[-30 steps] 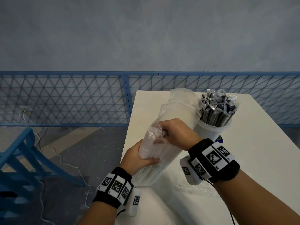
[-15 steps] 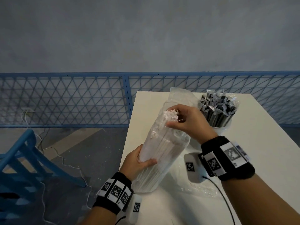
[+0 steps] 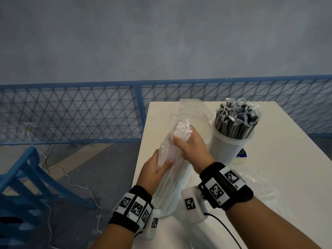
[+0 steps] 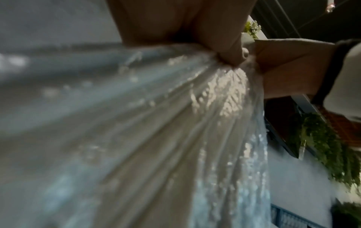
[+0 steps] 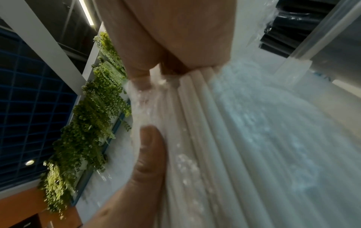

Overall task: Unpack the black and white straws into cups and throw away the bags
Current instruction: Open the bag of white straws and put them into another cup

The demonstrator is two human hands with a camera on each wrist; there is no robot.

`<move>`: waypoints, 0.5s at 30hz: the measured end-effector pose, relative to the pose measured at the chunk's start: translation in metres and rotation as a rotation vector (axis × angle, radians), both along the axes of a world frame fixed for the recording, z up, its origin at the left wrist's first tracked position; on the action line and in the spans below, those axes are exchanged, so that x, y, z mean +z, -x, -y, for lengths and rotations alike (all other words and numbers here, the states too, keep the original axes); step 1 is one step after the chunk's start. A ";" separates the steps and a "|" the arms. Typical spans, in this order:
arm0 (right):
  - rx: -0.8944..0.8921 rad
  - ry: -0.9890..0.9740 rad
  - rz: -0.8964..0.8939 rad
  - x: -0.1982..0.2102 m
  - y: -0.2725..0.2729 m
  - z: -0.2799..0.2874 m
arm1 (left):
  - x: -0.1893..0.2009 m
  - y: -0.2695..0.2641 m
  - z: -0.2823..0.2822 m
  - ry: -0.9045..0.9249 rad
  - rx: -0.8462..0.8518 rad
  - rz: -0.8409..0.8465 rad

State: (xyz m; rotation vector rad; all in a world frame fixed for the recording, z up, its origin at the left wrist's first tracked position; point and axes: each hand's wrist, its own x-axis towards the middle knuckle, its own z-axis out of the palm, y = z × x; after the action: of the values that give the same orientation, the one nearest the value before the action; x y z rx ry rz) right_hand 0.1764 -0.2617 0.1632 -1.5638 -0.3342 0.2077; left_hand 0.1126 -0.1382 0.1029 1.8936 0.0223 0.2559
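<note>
A clear bag point(image 3: 170, 191) of white straws point(image 3: 183, 128) stands tilted on the white table's point(image 3: 269, 141) left part. My left hand point(image 3: 156, 169) grips the bag round its middle. My right hand point(image 3: 190, 148) is wrapped round the straw bundle just below its top ends, which poke out of the bag's open mouth. In the right wrist view my thumb point(image 5: 150, 154) presses the straws point(image 5: 205, 123). The left wrist view shows the bagged straws point(image 4: 175, 123) under my fingers point(image 4: 175, 23). Black straws point(image 3: 235, 121) fill a clear cup point(image 3: 226, 151) just to the right.
An empty crumpled clear bag point(image 3: 256, 187) lies on the table right of my right wrist. A small round item with a blue-green mark point(image 3: 241, 153) sits behind the cup. The table's left edge is close to my left hand. A blue chair point(image 3: 27, 177) and blue mesh fence point(image 3: 71, 114) stand on the left.
My right hand let go of the bag's top, rose to the straw ends, then closed round the bundle. The white straw tops now stick out of the bag. My left hand kept its hold.
</note>
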 end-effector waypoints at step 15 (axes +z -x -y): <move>-0.064 -0.170 0.109 0.029 -0.010 0.018 | -0.003 0.004 0.009 0.129 0.048 0.019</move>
State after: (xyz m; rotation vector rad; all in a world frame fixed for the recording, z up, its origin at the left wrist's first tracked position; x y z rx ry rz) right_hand 0.1866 -0.2802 0.1923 -1.4187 -0.3766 0.0426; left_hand 0.1086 -0.1476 0.1003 1.7635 0.0696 0.2983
